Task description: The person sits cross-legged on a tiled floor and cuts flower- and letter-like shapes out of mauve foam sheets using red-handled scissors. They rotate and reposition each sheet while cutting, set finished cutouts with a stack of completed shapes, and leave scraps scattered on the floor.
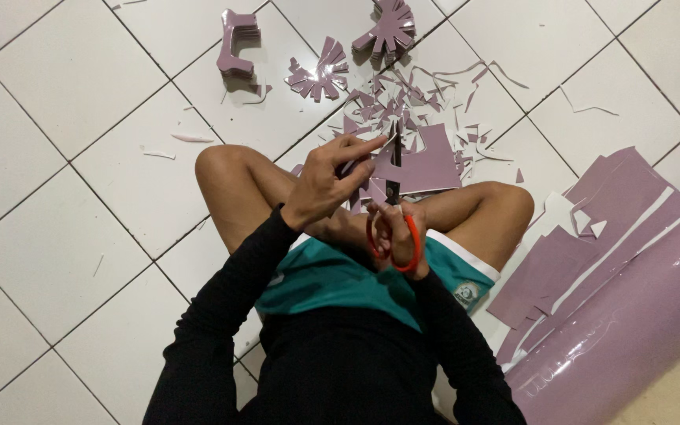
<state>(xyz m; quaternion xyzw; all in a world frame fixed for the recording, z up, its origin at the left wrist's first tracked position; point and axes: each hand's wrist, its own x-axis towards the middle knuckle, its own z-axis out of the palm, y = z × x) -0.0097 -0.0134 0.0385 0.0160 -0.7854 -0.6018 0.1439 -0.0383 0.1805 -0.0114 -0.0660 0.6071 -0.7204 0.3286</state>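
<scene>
Mauve sheet [423, 165] pinched in left fingers [356, 153]

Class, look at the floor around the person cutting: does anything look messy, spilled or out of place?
Yes. Mauve scraps and thin white slivers lie scattered over the tiles ahead of the knees, beside neat stacks of cut shapes. The right hand works the scissors; the left hand holds the sheet.
</scene>
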